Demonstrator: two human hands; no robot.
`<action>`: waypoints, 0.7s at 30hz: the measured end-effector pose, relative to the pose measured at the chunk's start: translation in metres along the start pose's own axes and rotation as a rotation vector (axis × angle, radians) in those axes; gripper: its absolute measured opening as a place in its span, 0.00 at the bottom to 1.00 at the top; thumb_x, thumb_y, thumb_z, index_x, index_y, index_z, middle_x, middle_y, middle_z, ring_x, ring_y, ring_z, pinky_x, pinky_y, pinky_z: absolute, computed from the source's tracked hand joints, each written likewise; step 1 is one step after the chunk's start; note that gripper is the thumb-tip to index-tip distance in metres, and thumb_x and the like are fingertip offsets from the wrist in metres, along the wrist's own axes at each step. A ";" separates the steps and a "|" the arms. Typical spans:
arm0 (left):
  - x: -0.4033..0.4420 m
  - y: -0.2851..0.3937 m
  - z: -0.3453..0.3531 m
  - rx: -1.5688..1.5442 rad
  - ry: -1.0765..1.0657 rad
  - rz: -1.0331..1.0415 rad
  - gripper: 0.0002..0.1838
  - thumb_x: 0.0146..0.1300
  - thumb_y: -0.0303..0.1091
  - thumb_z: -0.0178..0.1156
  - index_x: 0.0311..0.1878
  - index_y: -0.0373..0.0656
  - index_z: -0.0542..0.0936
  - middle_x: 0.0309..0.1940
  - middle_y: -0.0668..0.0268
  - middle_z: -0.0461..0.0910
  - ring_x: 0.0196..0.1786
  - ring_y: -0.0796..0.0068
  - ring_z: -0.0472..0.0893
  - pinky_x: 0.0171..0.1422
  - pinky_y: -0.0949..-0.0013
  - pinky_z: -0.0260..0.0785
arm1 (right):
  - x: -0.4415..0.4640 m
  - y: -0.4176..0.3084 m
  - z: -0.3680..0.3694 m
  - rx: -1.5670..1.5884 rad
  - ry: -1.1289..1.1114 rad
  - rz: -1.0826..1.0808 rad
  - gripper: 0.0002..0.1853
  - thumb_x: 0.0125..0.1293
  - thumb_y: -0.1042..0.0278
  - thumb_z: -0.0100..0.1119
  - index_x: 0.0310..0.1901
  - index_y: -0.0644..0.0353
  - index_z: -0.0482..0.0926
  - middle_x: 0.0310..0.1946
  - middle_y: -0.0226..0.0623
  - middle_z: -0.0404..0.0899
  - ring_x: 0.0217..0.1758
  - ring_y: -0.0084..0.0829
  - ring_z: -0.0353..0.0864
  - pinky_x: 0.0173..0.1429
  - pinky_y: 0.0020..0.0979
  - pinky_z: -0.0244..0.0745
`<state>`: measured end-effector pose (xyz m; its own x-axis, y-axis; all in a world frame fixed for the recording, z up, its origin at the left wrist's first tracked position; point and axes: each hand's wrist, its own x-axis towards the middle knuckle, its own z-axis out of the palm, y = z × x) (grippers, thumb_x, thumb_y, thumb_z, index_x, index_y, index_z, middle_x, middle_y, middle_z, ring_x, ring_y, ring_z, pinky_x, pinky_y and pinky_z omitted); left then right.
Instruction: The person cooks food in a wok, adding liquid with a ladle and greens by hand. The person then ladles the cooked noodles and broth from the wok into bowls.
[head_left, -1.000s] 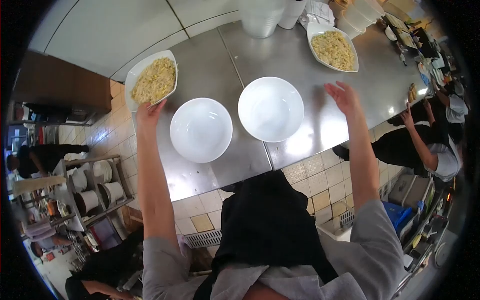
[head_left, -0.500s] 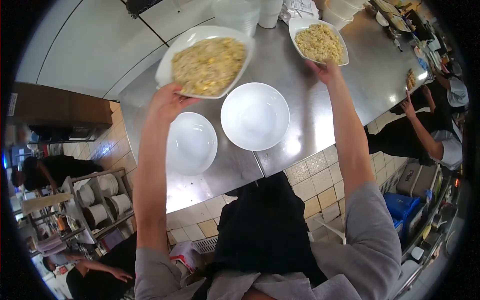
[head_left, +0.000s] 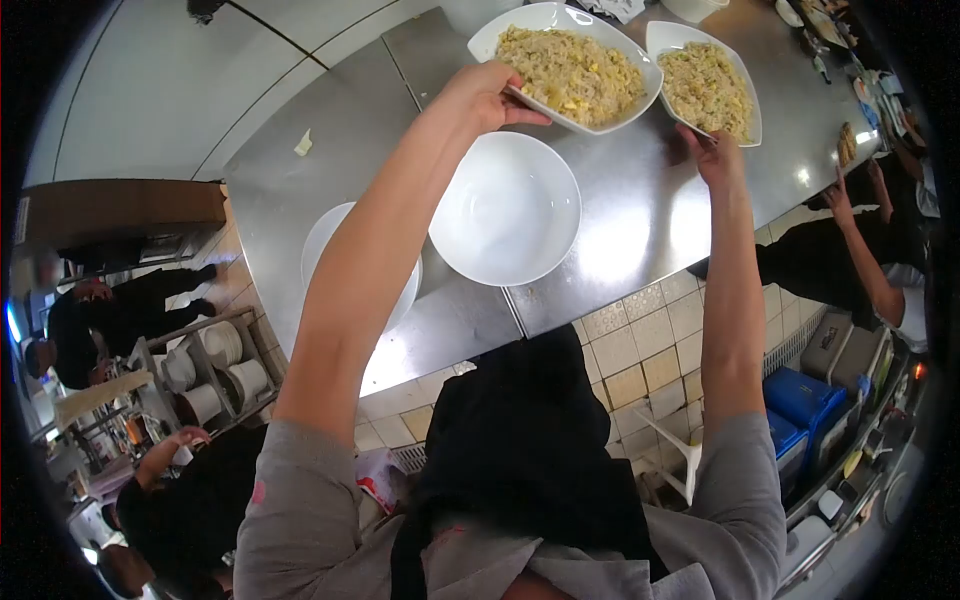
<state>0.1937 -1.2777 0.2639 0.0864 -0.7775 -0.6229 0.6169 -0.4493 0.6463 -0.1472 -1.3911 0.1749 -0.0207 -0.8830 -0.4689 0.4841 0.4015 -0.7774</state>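
My left hand point(head_left: 492, 97) grips the near-left edge of a white squarish bowl of fried rice point(head_left: 575, 72), thumb along its side. Beside it, my right hand point(head_left: 713, 152) is closed on the near edge of a second, smaller-looking white bowl of fried rice point(head_left: 708, 90). The two bowls are side by side at the far side of the steel table, their rims nearly touching. Nearer to me stands an empty round white bowl point(head_left: 505, 210). Another white bowl point(head_left: 325, 235) is to its left, partly hidden under my left forearm.
The steel table point(head_left: 640, 215) ends along a near edge in front of my body. A pale scrap point(head_left: 303, 142) lies at its left. Co-workers stand at the right point(head_left: 850, 240) and left point(head_left: 130, 320). A rack of bowls point(head_left: 205, 375) is at left, blue bins point(head_left: 803, 400) at right.
My left hand has carried its rice bowl rightward, up beside the other one. My right hand and its bowl sit farther right in view. A scrap on the table's left is now uncovered.
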 end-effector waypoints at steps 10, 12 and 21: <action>0.078 -0.026 -0.005 -0.057 -0.128 -0.043 0.28 0.62 0.15 0.40 0.68 0.31 0.55 0.62 0.41 0.64 0.63 0.37 0.70 0.63 0.31 0.67 | -0.129 0.063 0.017 -0.307 -0.110 -0.032 0.23 0.73 0.56 0.52 0.53 0.73 0.70 0.37 0.49 0.80 0.35 0.35 0.83 0.38 0.36 0.81; 0.087 -0.031 -0.012 -0.031 -0.108 -0.022 0.29 0.64 0.19 0.44 0.69 0.32 0.55 0.62 0.41 0.64 0.62 0.39 0.71 0.62 0.36 0.70 | -0.178 0.074 0.043 -0.513 -0.194 0.045 0.25 0.72 0.53 0.53 0.55 0.70 0.72 0.33 0.39 0.80 0.29 0.26 0.80 0.31 0.28 0.77; -0.192 -0.067 -0.095 1.145 0.600 0.955 0.25 0.62 0.35 0.61 0.62 0.38 0.72 0.57 0.50 0.76 0.65 0.49 0.71 0.68 0.57 0.61 | -0.223 0.119 0.076 -0.758 -0.493 0.077 0.26 0.69 0.63 0.53 0.63 0.70 0.66 0.18 0.28 0.71 0.11 0.16 0.63 0.12 0.21 0.55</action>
<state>0.2098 -1.0569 0.2983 0.5272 -0.8001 0.2861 -0.6976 -0.2152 0.6834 -0.0191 -1.1647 0.2189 0.4490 -0.7812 -0.4337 -0.2406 0.3617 -0.9007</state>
